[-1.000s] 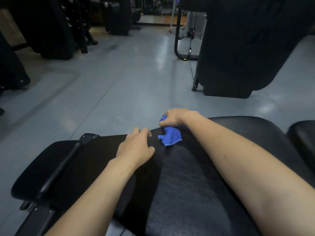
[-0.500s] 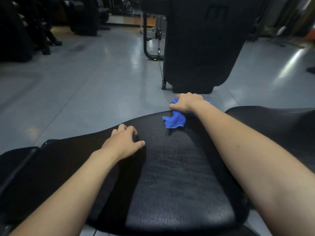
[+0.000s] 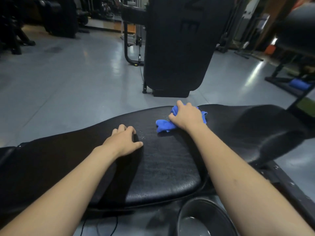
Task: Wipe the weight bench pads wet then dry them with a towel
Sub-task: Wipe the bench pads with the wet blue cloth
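A long black padded bench (image 3: pixel 163 167) runs across the view in front of me. My right hand (image 3: pixel 185 115) grips a bunched blue cloth (image 3: pixel 164 126) and presses it onto the pad near its far edge. A faint wet sheen shows on the pad just left of the cloth. My left hand (image 3: pixel 125 141) rests on the pad to the left, fingers loosely curled, holding nothing. A second pad section (image 3: pixel 265 126) continues to the right.
A dark round basin (image 3: pixel 202 218) holding water sits on the floor below the bench at the bottom. A tall black machine (image 3: pixel 177 48) stands on the grey floor straight ahead. More gym equipment lines the far left and right, with a blue roll (image 3: pixel 299 84) on a low rack.
My right hand has slid the blue cloth to the right along the far edge of the pad. The view has swung right, bringing the basin and right pad section into sight. My left hand stays planted.
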Tool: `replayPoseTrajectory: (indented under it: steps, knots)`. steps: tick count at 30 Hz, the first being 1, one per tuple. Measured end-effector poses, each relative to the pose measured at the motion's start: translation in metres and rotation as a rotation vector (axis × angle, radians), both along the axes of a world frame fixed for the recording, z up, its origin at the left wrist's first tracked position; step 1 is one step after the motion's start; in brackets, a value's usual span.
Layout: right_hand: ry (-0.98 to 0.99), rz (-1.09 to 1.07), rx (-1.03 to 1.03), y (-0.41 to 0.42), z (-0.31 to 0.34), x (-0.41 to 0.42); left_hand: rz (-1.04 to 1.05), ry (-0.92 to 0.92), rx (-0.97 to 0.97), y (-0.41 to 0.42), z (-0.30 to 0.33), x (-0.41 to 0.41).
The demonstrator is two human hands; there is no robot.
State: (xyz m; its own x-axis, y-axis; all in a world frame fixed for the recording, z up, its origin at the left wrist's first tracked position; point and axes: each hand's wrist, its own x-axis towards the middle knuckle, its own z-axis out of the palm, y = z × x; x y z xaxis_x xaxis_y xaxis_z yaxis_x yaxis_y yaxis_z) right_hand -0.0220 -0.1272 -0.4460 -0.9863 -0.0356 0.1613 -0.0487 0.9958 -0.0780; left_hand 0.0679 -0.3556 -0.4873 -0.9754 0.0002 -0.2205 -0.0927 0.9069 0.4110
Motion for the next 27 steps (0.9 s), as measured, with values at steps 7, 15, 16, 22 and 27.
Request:
replayPoseTrajectory:
  steps: [7,15,16,22,27]
  knots:
    - [0.103,0.043,0.048,0.011,-0.006,0.056,-0.035,0.015,0.012,0.014,0.002,0.011]
    - [0.245,0.358,-0.065,0.055,-0.01,0.13,-0.055,0.0,0.034,0.012,0.003,0.027]
    - [0.227,0.397,-0.095,0.06,-0.01,0.138,-0.057,0.001,0.036,0.012,0.002,0.029]
    - [0.199,0.624,-0.245,0.085,-0.014,0.18,-0.078,0.002,0.043,0.014,0.002,0.04]
    - [0.139,0.755,-0.305,0.116,-0.039,0.212,-0.088,-0.003,0.035,0.017,-0.001,0.046]
